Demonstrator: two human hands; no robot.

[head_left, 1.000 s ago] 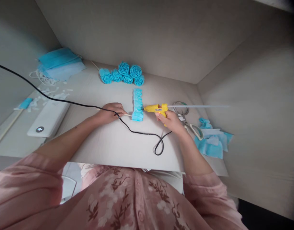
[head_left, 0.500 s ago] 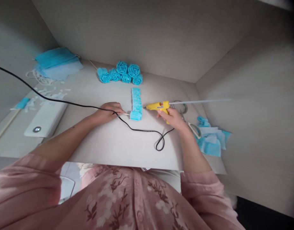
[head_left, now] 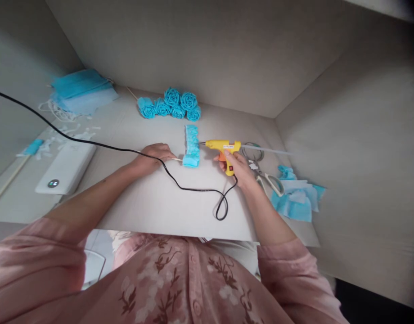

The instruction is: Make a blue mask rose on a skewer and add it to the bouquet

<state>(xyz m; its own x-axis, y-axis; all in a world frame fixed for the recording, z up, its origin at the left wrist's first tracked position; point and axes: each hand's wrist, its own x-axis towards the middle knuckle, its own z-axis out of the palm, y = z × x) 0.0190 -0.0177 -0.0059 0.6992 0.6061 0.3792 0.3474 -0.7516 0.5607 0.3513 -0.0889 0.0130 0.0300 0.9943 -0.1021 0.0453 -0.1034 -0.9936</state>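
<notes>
My left hand [head_left: 155, 157] is closed on a thin wooden stick [head_left: 177, 159], whose tip meets the near end of a gathered light-blue fabric strip [head_left: 192, 144]. The strip lies lengthwise on the table, folded over at that end. My right hand [head_left: 236, 166] grips a yellow hot glue gun [head_left: 223, 146] with its fingers by the orange trigger. The gun's nozzle is at the strip's right edge; I cannot tell whether it touches. A clear glue stick [head_left: 266, 148] juts from the back of the gun.
Several blue fabric roses [head_left: 175, 103] sit by the back wall. Face masks [head_left: 80, 90] are piled back left, above a white power bank [head_left: 63, 168]. Scissors [head_left: 273, 183], a roll of wire [head_left: 254, 152] and blue fabric pieces [head_left: 296, 200] lie right. A black cord [head_left: 119, 149] crosses over my left hand.
My right hand has brought the glue gun slightly left and up, turning it so its nozzle comes to the strip's edge. My left hand stays nearly in place.
</notes>
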